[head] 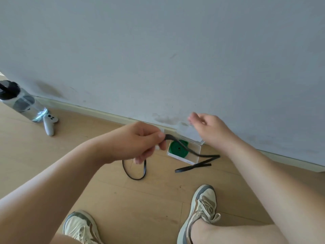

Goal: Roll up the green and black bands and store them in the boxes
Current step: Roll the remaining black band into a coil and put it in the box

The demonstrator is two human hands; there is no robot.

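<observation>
My left hand [140, 141] pinches one end of the long black band [193, 166], lifted above the wooden floor. The band trails right across the open white box [197, 154], then lies folded on the floor; another loop of it hangs below my left hand. A rolled green band [175, 148] lies inside the white box by the wall. My right hand [209, 127] hovers above the box's raised clear lid [191, 133], fingers loosely bent, holding nothing. No second box shows.
A clear water bottle [22, 103] with a black cap stands at the far left next to a white game controller [49, 124]. My two sneakers [202, 212] are planted on the wooden floor below. A grey wall with a baseboard runs behind the box.
</observation>
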